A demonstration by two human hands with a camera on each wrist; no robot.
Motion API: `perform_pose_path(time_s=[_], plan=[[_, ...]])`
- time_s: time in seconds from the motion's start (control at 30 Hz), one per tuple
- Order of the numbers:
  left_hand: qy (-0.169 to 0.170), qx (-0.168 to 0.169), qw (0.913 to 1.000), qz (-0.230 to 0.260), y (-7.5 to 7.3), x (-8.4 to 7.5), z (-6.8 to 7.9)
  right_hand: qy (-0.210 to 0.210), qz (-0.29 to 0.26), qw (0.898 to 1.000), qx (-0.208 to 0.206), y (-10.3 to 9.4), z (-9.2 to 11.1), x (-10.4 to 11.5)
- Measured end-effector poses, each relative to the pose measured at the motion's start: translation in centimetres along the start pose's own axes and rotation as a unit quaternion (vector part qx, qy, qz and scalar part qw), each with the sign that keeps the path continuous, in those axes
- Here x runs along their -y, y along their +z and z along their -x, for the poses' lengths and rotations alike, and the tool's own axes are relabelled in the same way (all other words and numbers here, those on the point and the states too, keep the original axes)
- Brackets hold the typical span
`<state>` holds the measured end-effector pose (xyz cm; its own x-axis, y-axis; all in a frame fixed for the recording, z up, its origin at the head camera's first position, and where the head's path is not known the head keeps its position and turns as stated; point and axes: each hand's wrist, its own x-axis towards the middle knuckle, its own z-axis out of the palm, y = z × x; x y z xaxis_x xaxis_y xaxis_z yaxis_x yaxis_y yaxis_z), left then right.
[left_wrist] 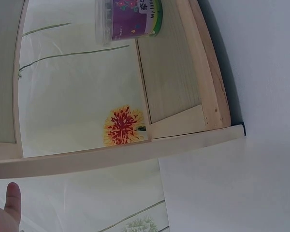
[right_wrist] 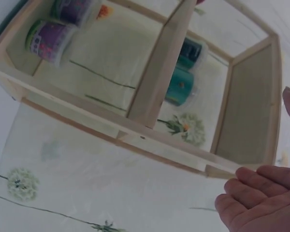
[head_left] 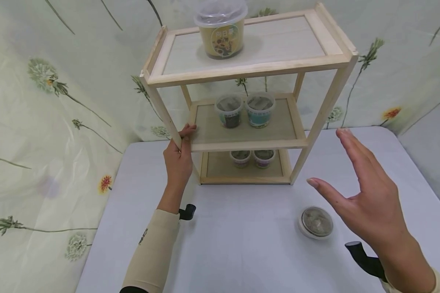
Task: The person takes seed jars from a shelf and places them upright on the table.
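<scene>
A light wooden three-tier shelf (head_left: pixel 249 72) stands on the table. My left hand (head_left: pixel 179 160) grips its left front post at middle-tier height, thumb in front. In the left wrist view only part of that hand (left_wrist: pixel 7 212) shows, beside the post. My right hand (head_left: pixel 374 195) is raised to the right of the shelf, fingers straight and thumb spread, holding nothing. A large yellow lidded tub (head_left: pixel 221 38) sits on the top tier. On the middle tier are a dark cup (head_left: pixel 230 118) and a teal cup (head_left: pixel 259 116). Two purple cups (right_wrist: pixel 48 41) stand on the bottom tier.
A round lidded cup (head_left: pixel 317 221) stands on the white-covered table (head_left: pixel 238 244), in front of the shelf and left of my right wrist. Flower-printed sheeting (head_left: pixel 77 134) hangs behind and along the sides of the table. A black wrist mount (head_left: pixel 364 258) juts from my right wrist.
</scene>
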<state>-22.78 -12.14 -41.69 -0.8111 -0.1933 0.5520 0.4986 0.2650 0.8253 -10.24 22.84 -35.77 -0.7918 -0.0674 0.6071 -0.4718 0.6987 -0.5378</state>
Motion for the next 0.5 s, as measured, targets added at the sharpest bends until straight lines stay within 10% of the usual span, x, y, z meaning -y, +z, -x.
perform_pose_path(time_s=[0.5], plan=[[-0.005,-0.001,1.0,-0.003,-0.08,0.66,-0.04,-0.008,0.013,1.0,0.016,0.03,-0.03,0.12]])
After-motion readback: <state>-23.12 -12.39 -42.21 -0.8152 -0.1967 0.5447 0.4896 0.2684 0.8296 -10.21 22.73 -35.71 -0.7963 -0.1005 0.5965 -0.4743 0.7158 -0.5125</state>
